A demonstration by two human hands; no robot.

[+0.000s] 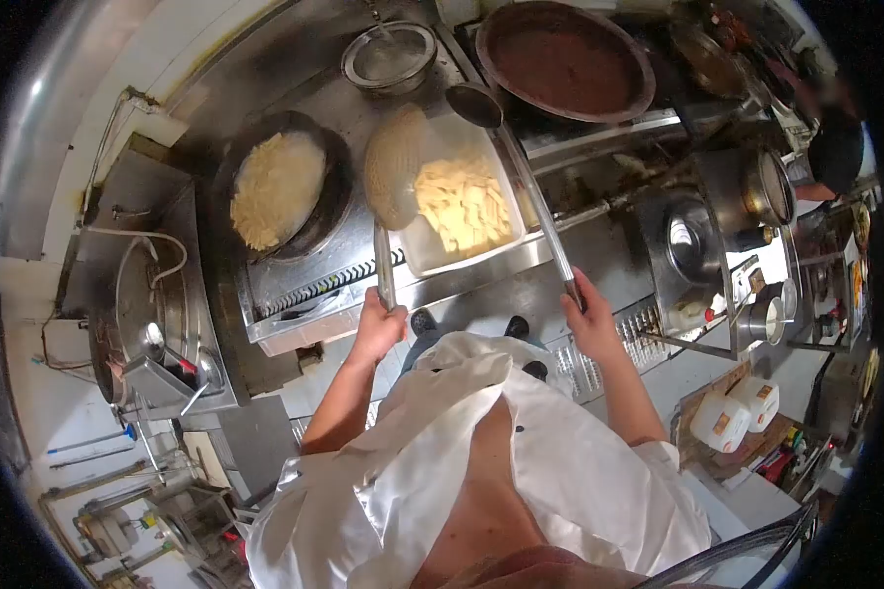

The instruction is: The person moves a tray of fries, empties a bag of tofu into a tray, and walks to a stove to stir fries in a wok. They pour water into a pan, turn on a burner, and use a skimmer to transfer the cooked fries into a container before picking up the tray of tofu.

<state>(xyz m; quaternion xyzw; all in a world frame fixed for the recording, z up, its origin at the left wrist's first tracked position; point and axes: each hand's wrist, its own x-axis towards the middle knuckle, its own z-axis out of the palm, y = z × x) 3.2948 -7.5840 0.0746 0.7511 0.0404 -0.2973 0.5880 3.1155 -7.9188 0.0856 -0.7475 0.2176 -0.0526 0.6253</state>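
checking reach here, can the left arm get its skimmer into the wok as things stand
Probably yes: the left grip holds the skimmer close beside the wok, and nothing visible stands between skimmer and the wok's open top.

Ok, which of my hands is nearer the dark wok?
Left. Your left hand, gripping the skimmer's handle, is right of the wok and closer to you; your right hand, gripping the ladle, is much farther right, past the white tub.
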